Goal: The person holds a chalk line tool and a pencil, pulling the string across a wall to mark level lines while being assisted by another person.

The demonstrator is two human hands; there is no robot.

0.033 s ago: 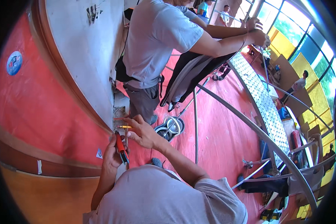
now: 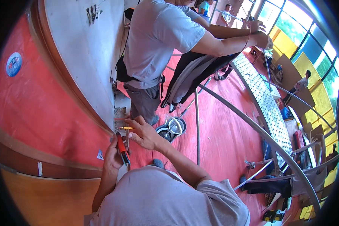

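My left hand (image 2: 111, 155) is closed around a red-and-black hand tool (image 2: 121, 146), held upright in front of my body; its exact kind is hard to make out. Just to the right of it is my right hand (image 2: 147, 136), with a thin yellow-orange stick, which looks like a cigarette (image 2: 126, 128), pinched between its fingers. A thin reddish wire (image 2: 120, 119) shows beyond those fingertips, beside the rough broken edge of the white wall panel (image 2: 83, 49). Whether my right hand touches that wire cannot be told.
A co-worker (image 2: 165, 37) stands just ahead, arms raised to the right. Grey metal poles (image 2: 248, 120) cross the right side beside a perforated metal platform (image 2: 265, 105). White coiled cable (image 2: 176, 126) lies on the red floor (image 2: 218, 139). Other people are farther back.
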